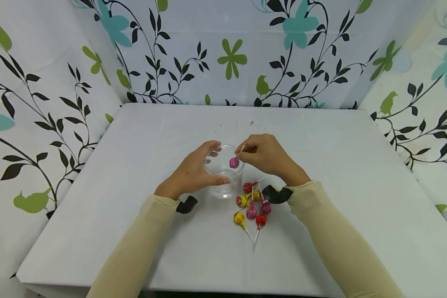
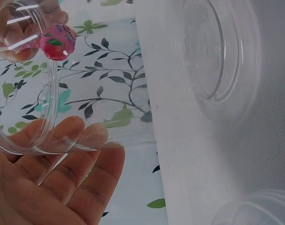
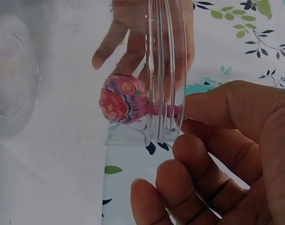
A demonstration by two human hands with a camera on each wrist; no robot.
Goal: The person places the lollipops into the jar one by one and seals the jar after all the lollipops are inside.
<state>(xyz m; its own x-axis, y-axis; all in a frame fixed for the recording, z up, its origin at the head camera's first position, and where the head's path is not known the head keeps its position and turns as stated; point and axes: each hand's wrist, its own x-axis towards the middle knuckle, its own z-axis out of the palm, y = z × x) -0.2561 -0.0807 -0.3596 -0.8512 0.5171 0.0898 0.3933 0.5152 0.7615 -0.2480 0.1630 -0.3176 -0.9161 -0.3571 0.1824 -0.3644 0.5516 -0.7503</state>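
A clear plastic cup [image 1: 223,188] stands on the white table, its mouth facing up. My left hand [image 1: 193,170] grips it from the left, thumb on the near side and fingers round the far side. Between thumb and fingertips, my right hand [image 1: 266,155] pinches the stick of a pink-wrapped lollipop [image 1: 234,162], candy end down. Seen from the right wrist, the lollipop [image 3: 121,101] has its wrapped head inside the cup, below the rim [image 3: 165,70], with the fingers outside. Several lollipops [image 1: 251,212] in red, yellow and pink wrappers lie just right of and nearer than the cup.
The white-covered table [image 1: 134,248] stretches out on both sides of the hands. Patterned cloth with leaves and flowers [image 1: 231,58] hangs behind it and at both sides. Part of the lollipop pile is hidden under the black piece at my right wrist [image 1: 277,194].
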